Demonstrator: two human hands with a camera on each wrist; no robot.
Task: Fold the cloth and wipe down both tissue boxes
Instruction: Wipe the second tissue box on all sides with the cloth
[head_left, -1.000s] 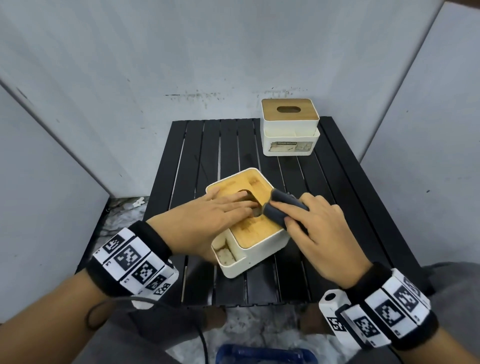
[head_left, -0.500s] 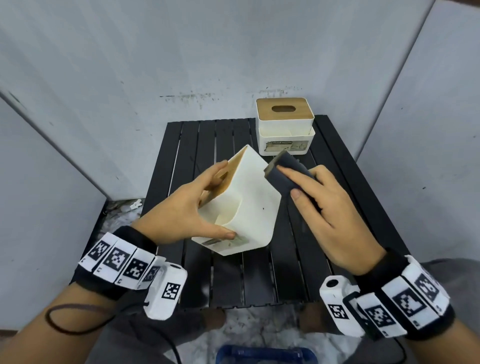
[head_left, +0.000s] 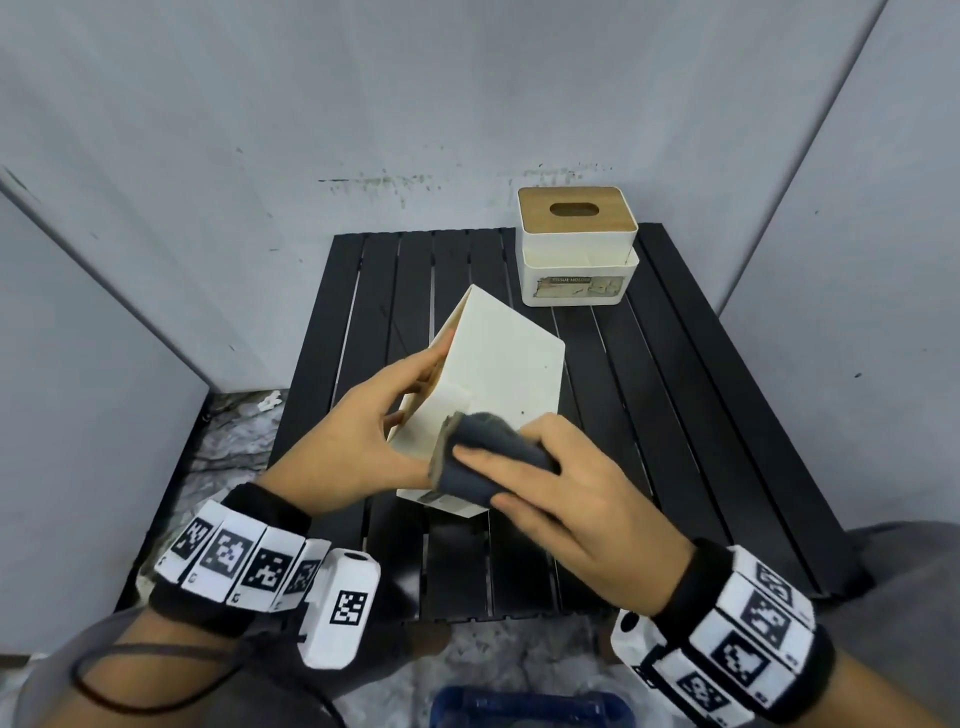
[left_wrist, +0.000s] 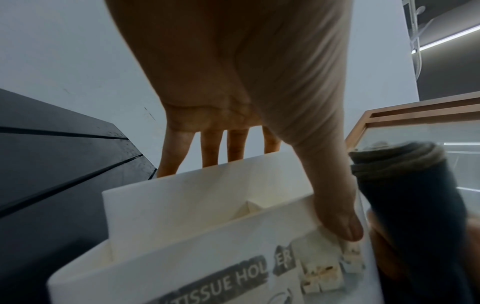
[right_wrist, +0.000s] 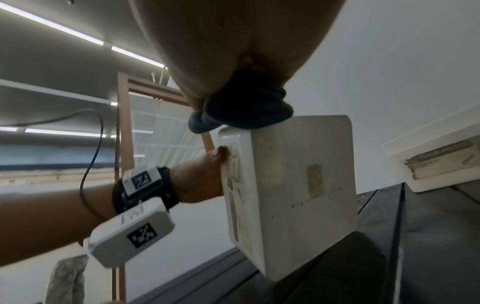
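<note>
My left hand (head_left: 363, 441) holds the near white tissue box (head_left: 498, 364) tipped up on its side above the black slatted table (head_left: 675, 415), thumb (left_wrist: 337, 222) on its labelled face (left_wrist: 207, 277) and fingers behind the bamboo lid. My right hand (head_left: 566, 488) grips the folded dark grey cloth (head_left: 483, 457) and presses it on the box's near lower corner. From the right wrist, the cloth (right_wrist: 244, 107) sits on the top edge of the box (right_wrist: 291, 185). The second tissue box (head_left: 576, 249), white with a bamboo lid, stands upright at the table's far right.
Grey panel walls close in the table on the left, back and right. A blue object (head_left: 530, 709) lies on the floor below the table's near edge. The second box's labelled front (right_wrist: 441, 160) shows at the far right of the right wrist view.
The near box went from lying flat, with both hands on its lid, to being lifted and tipped on its side. The cloth then slid from the box's upper edge down to its near lower corner.
</note>
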